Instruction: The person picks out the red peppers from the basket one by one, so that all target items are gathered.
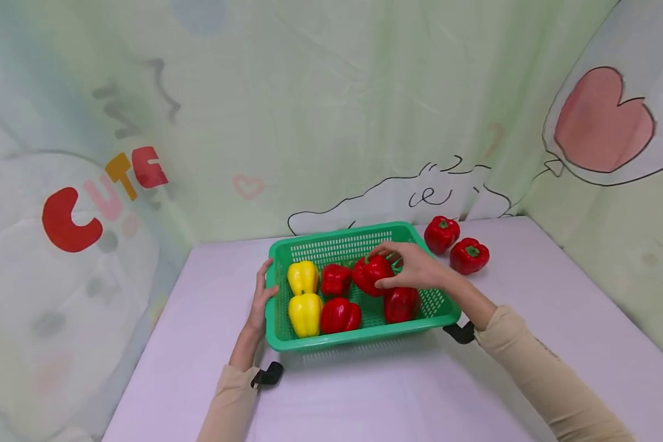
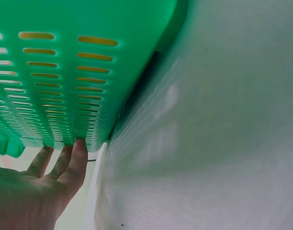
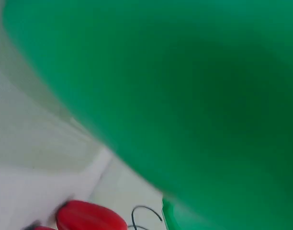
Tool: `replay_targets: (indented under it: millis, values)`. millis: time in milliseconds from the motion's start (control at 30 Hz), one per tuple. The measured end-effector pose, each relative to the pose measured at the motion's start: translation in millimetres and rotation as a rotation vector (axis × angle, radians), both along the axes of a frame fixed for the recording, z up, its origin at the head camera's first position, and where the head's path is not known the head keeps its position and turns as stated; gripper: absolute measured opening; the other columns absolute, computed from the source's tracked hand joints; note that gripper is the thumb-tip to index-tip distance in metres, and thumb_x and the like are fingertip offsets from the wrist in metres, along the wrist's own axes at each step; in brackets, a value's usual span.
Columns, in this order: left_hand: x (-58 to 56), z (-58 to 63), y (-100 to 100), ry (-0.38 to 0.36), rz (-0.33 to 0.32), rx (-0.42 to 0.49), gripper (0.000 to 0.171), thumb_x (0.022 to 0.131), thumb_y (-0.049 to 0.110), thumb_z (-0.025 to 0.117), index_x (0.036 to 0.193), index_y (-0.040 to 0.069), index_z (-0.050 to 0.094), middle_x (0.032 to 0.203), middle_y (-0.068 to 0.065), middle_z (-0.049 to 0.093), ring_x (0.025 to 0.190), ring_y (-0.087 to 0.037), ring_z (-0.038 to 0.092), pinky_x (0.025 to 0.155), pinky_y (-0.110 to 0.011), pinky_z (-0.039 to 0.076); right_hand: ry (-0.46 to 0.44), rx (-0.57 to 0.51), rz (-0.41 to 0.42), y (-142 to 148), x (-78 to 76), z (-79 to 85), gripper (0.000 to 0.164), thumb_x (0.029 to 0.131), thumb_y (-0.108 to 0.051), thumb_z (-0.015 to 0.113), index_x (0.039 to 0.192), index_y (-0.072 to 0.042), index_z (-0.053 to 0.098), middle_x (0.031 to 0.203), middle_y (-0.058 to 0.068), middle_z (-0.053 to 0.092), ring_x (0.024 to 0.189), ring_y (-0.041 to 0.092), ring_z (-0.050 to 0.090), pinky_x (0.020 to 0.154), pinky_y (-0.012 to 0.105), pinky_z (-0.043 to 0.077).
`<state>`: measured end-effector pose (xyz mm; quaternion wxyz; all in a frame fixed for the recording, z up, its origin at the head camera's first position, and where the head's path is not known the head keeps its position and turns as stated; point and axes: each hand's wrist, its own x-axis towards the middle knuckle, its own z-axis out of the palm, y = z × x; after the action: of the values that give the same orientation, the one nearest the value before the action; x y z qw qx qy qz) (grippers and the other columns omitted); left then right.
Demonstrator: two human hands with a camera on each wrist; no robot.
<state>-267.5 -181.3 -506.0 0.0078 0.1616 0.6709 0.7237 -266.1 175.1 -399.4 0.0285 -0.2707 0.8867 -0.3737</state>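
A person's two hands work at one green plastic basket [image 1: 359, 341] at a pale lilac surface [image 1: 331, 399].

The basket has eight bell peppers in and around it: two yellow, six red. Taking the basket as a clock in the head view, one yellow pepper [image 1: 302, 277] lies at 9 o'clock and another yellow pepper [image 1: 305, 315] at 8. A smaller red pepper [image 1: 334, 280] is toward 10, a second red pepper [image 1: 341, 315] at 7, a third red pepper [image 1: 401, 307] at 4. Just off centre, toward 1, the right hand [image 1: 411, 265] holds the raised red pepper [image 1: 369, 276] in a narrow grip between thumb and fingers. Two outer red peppers [image 1: 469, 256] sit close together on the surface beyond the rim, around 2 o'clock.

At 9 o'clock the left hand [image 1: 261, 299] grips the basket's edge, thumb over the rim.

The left wrist view alone shows three fingertips [image 2: 78, 147] against the basket's outside, with yellow visible through its slots. The right wrist view is mostly blurred green basket, with red peppers toward 7 o'clock; only the head view reveals the right hand's hold.
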Motion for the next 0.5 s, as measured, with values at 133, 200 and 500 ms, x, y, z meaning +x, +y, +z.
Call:
replay_targets:
  millis: [133,200,500]
  values:
    - [1.4,-1.5,-1.9,-0.001,-0.001,0.002,0.064,0.097,0.021,0.034,0.156,0.021,0.01,0.161,-0.013,0.014,0.14,-0.036,0.026,0.109,-0.057,0.026,-0.001,-0.021,0.011,5.9,1.7,3.8,0.058,0.076,-0.029,0.084,0.126,-0.014,0.06,0.123,0.008,0.062,0.11,0.03,0.058,0.087,0.049,0.053]
    - [1.8,-1.4,-2.2,0.0,-0.009,0.0,0.064,0.097,0.021,0.033,0.156,0.02,0.009,0.162,-0.013,0.013,0.14,-0.036,0.026,0.109,-0.057,0.026,-0.003,-0.031,-0.004,8.5,2.7,5.1,0.059,0.075,-0.029,0.085,0.127,-0.014,0.06,0.124,0.009,0.061,0.11,0.03,0.058,0.086,0.047,0.053]
    - [1.0,-0.6,1.0,-0.002,-0.017,0.01,0.064,0.097,0.022,0.034,0.156,0.021,0.008,0.161,-0.014,0.015,0.138,-0.036,0.028,0.107,-0.051,0.032,-0.007,-0.118,-0.075,29.7,4.4,0.2,0.061,0.074,-0.026,0.086,0.126,-0.014,0.057,0.123,0.011,0.062,0.108,0.033,0.06,0.085,0.047,0.054]
